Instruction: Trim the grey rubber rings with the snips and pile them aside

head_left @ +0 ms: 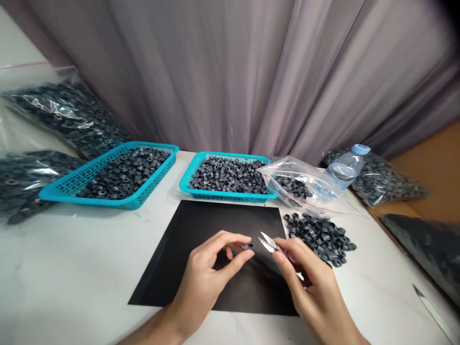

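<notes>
Between thumb and fingertips, my left hand (212, 268) pinches a small dark grey ring (247, 246) above the black mat (201, 220). My right hand (309, 273) is wrapped round a pair of thread snips (269, 242), whose two pointed silver blades stand slightly apart. The blade tips point toward the ring, with a short gap between them. Most of the snips' handle is hidden by my right fingers. To the right of the mat, beside my right hand, lies a loose pile of similar grey rings (323, 237).
Two blue baskets (158, 179) (230, 195) of grey rings stand behind the mat. Bags of rings (68, 112) lie left and right. An open zip bag (309, 177) and a water bottle (345, 167) stand back right. A pointed blade (431, 306) lies at the right edge.
</notes>
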`<state>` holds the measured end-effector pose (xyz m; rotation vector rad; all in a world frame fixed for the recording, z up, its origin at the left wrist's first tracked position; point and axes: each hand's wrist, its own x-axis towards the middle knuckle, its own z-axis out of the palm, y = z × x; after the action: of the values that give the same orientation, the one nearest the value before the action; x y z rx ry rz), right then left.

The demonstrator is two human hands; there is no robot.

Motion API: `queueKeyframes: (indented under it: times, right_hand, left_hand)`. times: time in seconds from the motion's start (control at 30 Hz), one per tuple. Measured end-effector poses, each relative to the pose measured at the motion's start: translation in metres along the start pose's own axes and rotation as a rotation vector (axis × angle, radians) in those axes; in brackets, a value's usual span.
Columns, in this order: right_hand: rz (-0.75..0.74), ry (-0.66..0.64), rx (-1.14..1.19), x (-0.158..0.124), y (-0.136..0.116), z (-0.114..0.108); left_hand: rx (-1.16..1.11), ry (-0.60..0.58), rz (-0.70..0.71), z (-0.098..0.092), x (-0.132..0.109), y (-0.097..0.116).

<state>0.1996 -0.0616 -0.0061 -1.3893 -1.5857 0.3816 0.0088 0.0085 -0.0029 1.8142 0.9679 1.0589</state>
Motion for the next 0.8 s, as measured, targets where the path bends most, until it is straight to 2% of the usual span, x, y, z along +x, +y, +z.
queueKeyframes:
  times: [0.1,0.33,0.47,0.57,0.67,0.8]
  right_hand:
    - [-0.11,0.023,-0.009,-0.002,0.001,0.0]
    - [-0.397,0.068,-0.079,-0.005,0.009,0.0]
    - [-0.436,0.074,-0.122,-0.001,0.01,-0.006]
    - [-0.454,0.025,-0.15,0.002,0.008,-0.009]
    - [-0.465,-0.024,-0.157,0.004,0.007,-0.009]
    - [-0.463,0.018,-0.144,0.004,0.007,-0.008]
  left_hand:
    - [0.062,0.041,0.084,-0.001,-0.002,0.002]
    - [0.013,0.048,0.142,-0.001,-0.002,0.004]
    - [0.005,0.041,0.198,0.0,-0.004,0.004]
    - [0.021,0.073,0.226,0.0,-0.005,0.005]
    - [-0.007,0.082,0.202,0.0,-0.006,0.007]
    - [-0.055,0.058,0.16,0.0,-0.009,0.009]
